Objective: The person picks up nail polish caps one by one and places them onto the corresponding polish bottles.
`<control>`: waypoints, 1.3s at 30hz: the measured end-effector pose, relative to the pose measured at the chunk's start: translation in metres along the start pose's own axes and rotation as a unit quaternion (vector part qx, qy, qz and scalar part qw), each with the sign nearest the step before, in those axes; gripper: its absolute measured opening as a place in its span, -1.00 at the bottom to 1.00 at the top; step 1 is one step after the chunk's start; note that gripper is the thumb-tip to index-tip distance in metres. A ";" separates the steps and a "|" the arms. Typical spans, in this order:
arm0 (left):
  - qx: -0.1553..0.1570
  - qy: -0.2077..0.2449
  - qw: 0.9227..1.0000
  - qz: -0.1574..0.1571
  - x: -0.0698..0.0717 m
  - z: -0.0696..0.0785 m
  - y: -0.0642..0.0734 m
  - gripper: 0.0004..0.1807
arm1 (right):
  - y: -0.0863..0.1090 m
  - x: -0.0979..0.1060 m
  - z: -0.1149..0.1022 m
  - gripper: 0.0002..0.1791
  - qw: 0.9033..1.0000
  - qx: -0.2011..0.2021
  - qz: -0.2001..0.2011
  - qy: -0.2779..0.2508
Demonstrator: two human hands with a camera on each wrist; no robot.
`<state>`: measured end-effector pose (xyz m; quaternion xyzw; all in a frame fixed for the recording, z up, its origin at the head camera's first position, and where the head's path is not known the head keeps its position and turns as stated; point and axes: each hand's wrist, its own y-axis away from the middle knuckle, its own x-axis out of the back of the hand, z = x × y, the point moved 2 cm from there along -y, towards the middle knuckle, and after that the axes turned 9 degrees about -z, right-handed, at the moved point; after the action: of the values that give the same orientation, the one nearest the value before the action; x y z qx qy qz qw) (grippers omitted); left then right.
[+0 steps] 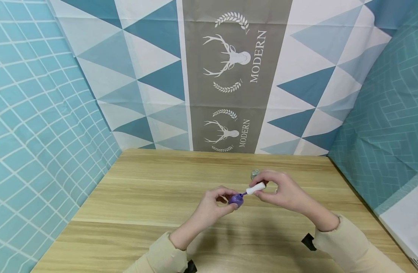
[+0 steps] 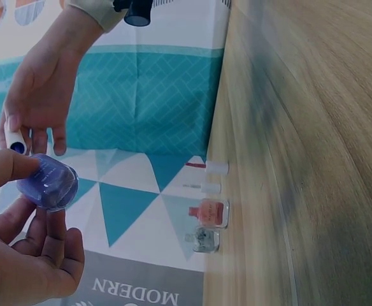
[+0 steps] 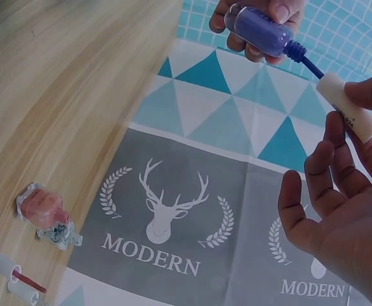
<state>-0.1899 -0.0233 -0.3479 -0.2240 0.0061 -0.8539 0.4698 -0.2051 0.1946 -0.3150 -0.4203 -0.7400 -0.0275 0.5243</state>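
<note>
My left hand (image 1: 210,206) pinches a purple nail polish bottle (image 1: 235,201) between thumb and fingers, tilted above the wooden table. The white brush cap (image 1: 255,188) is in the thumb and fingertips of my right hand (image 1: 285,191). Between cap and bottle, the purple-coated brush stem (image 3: 311,67) shows, its lower end hidden inside the threaded neck (image 3: 295,51). In the right wrist view the cap bears small dark print and sits apart from the neck. The purple polish shows through the bottle's clear glass.
Beyond my right hand, a pink nail polish bottle (image 3: 41,207) stands beside a clear bottle with dark flecks (image 3: 58,234). Near them lie a white cap with a red brush (image 3: 2,263) and another white cap (image 3: 23,292). Patterned cloth (image 1: 226,76) hangs behind the wooden table (image 1: 134,212).
</note>
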 end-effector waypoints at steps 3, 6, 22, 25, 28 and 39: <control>0.000 -0.001 1.000 -0.002 -0.001 -0.001 -0.001 -0.73 | -0.001 -0.001 0.000 -0.71 1.000 0.008 -0.003 -0.007; 0.000 0.001 1.000 -0.005 -0.001 -0.001 -0.001 -0.73 | -0.001 -0.002 0.001 -0.72 1.000 0.009 -0.006 -0.012; 0.003 0.028 1.000 -0.002 -0.010 -0.036 -0.013 -0.72 | -0.001 -0.010 0.004 -0.77 0.997 -0.025 -0.015 -0.071; 0.002 0.038 0.999 -0.003 -0.010 -0.037 -0.013 -0.72 | -0.002 -0.011 0.005 -0.78 0.995 -0.033 -0.013 -0.089; 0.007 0.043 0.999 -0.007 -0.010 -0.038 -0.014 -0.72 | -0.002 -0.013 0.007 -0.77 0.993 -0.037 -0.015 -0.113; 0.024 0.076 0.997 -0.006 -0.011 -0.038 -0.015 -0.71 | -0.002 -0.019 0.013 -0.76 0.989 -0.062 -0.019 -0.134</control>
<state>-0.2115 -0.0138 -0.3830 -0.1473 0.0195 -0.8710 0.4682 -0.2147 0.1883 -0.3353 -0.4377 -0.8083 -0.0264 0.3928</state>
